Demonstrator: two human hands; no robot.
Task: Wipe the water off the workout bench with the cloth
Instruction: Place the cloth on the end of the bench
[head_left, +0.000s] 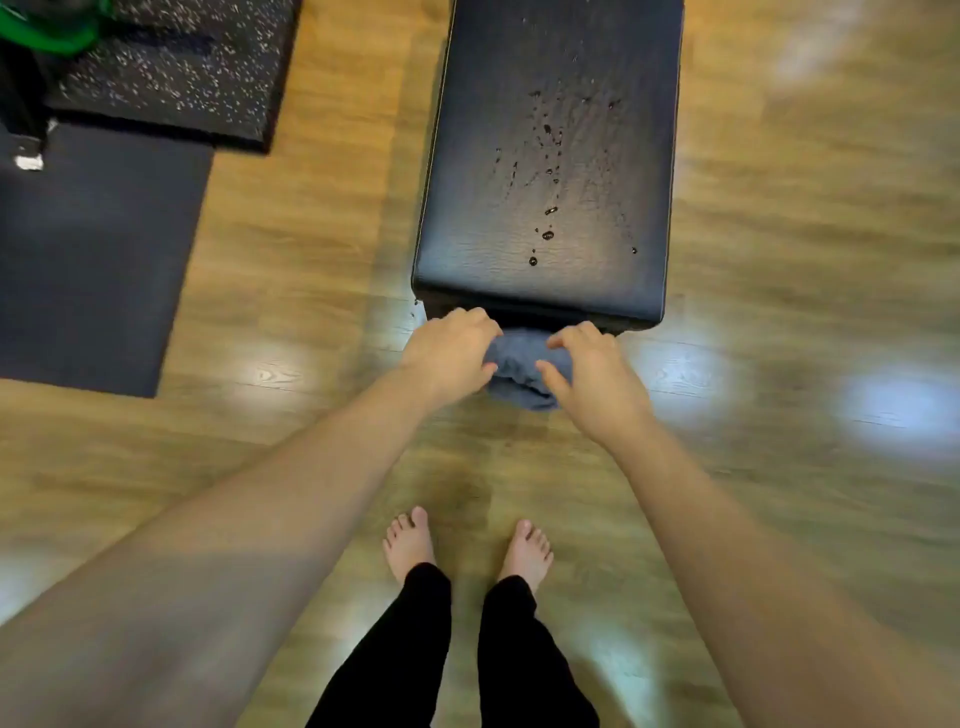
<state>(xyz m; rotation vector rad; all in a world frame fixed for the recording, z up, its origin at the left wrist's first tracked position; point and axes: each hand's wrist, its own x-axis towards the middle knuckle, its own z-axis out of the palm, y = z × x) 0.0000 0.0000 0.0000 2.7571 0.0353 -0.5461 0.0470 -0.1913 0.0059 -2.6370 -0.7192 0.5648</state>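
The left hand (451, 352) has its fingers curled over the left side of a bunched grey cloth (521, 370), gripping it, and the right hand (589, 374) grips the cloth's right side in the same way, thumb underneath and fingers bent over the top edge. The cloth hangs between the two hands in the air, just in front of the near end of the workout bench (550, 156) and not touching its top (whether it brushes the bench's front face cannot be told). Both bare forearms reach forward from the lower corners of the view. The bench has a black padded top that runs away from the person, and water droplets (548, 213) lie scattered over its middle and near part, with a few beads close to the front edge. Under everything is a wooden floor (779, 312), glossy with patches of reflected light. The person's bare feet (410, 540) stand on it just behind the hands, below black trousers. To the left lies a dark mat (93, 260), and beyond it a speckled black rubber mat (171, 67), with something green (47, 26) at the top left corner.
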